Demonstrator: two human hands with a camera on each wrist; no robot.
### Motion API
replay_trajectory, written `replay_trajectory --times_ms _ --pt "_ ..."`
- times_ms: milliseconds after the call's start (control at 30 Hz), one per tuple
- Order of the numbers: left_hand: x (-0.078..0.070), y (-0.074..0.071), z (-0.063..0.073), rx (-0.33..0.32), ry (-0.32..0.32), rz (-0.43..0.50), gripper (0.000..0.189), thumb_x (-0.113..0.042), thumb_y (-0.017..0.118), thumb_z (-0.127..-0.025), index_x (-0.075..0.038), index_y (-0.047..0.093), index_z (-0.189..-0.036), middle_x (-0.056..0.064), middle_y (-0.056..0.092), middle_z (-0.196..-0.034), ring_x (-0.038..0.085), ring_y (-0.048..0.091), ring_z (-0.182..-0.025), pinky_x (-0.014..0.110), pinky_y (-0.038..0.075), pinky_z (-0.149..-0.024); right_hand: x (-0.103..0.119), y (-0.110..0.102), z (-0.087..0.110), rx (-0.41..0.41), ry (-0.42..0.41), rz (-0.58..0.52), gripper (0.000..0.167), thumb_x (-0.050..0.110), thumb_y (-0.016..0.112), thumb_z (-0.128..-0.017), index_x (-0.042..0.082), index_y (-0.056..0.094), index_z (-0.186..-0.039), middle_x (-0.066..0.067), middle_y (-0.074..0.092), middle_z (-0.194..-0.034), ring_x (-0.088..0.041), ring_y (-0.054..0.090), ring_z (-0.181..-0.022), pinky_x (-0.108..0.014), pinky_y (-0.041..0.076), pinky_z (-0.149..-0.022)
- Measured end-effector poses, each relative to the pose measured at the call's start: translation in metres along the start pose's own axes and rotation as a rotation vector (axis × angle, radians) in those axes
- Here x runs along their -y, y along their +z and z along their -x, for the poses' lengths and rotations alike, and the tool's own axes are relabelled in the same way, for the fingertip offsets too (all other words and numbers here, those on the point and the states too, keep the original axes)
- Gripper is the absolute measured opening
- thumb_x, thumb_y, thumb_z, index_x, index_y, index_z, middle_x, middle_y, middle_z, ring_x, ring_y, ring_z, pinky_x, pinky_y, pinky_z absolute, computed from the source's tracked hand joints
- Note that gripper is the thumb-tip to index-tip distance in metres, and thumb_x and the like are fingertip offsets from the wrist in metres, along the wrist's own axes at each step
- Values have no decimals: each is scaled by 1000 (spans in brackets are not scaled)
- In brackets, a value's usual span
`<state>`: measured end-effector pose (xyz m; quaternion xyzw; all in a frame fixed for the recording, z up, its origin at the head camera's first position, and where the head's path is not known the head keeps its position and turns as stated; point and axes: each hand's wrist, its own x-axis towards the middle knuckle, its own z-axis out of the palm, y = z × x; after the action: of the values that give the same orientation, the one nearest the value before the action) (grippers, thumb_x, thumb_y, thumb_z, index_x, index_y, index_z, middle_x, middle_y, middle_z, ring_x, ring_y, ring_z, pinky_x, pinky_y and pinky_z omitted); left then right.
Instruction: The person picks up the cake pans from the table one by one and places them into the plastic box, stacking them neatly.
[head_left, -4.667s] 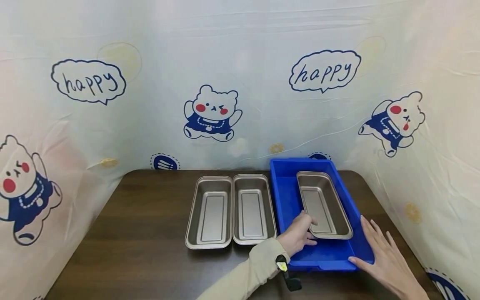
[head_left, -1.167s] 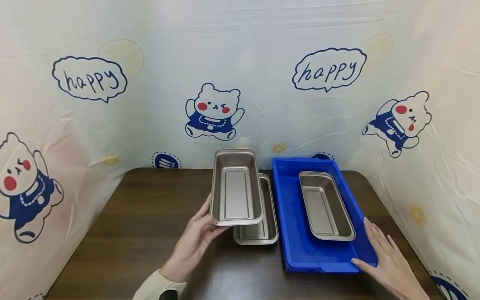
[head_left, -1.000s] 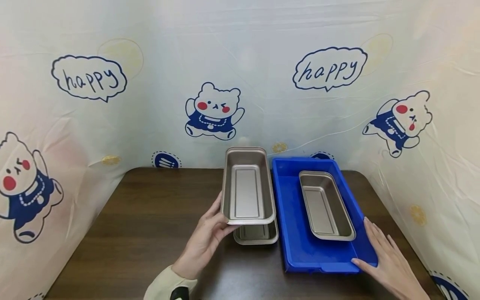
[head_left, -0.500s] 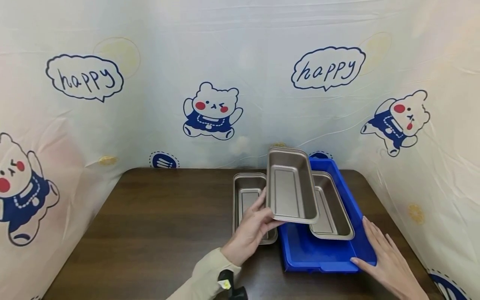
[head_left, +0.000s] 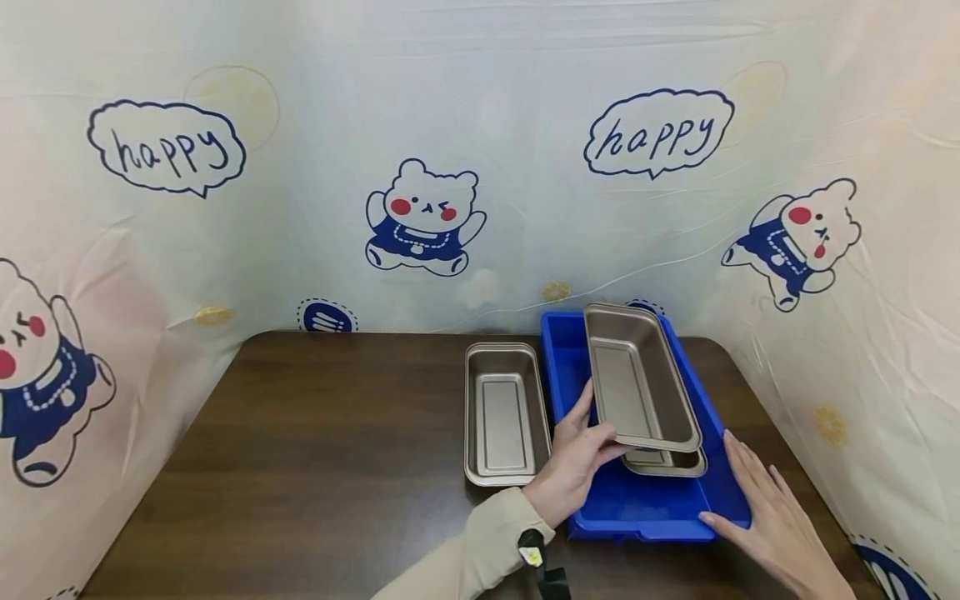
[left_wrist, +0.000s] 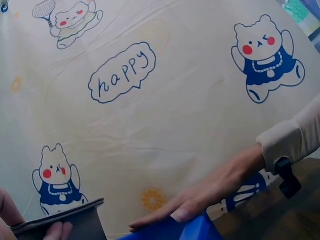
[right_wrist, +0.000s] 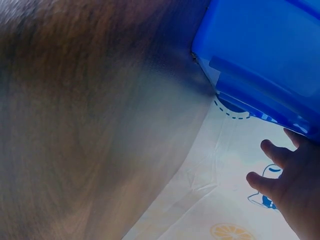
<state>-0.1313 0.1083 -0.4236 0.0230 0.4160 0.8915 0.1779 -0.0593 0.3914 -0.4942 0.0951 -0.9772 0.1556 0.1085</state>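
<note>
My left hand grips the near left corner of a metal loaf pan, thumb and fingers at its rim. That pan is tilted and hangs over a second loaf pan, which lies in the blue tray and is mostly covered. In the left wrist view, fingers pinch the rim of the held loaf pan. My right hand rests with straight, spread fingers against the tray's near right corner; the right wrist view has the hand beside the blue wall.
Another loaf pan stands on the brown table, just left of the tray. A patterned curtain closes off the back and sides of the table.
The left hand has lifted the leftmost loaf pan off the table and carried it right, past the middle pan and over the tray. The right hand has stayed at the tray's corner.
</note>
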Motion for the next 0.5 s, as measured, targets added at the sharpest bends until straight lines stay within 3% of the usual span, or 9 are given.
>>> replay_trajectory --times_ms 300,500 --pt "26 16 -11 -107 -11 -2 91 20 51 -81 -7 33 -166 24 37 -164 47 62 -125 50 57 -99 1 -1 0 4 6 -13 115 45 80 -88 16 6 -172 -27 25 -170 -35 10 -162 -37 -16 -126" --pt "37 18 -17 -117 -44 -15 92 22 51 -80 -8 36 -165 24 33 -167 48 63 -124 52 57 -98 0 -2 0 -23 -24 -24 115 43 82 -87 16 9 -172 -25 25 -170 -21 5 -163 -36 -13 -128"
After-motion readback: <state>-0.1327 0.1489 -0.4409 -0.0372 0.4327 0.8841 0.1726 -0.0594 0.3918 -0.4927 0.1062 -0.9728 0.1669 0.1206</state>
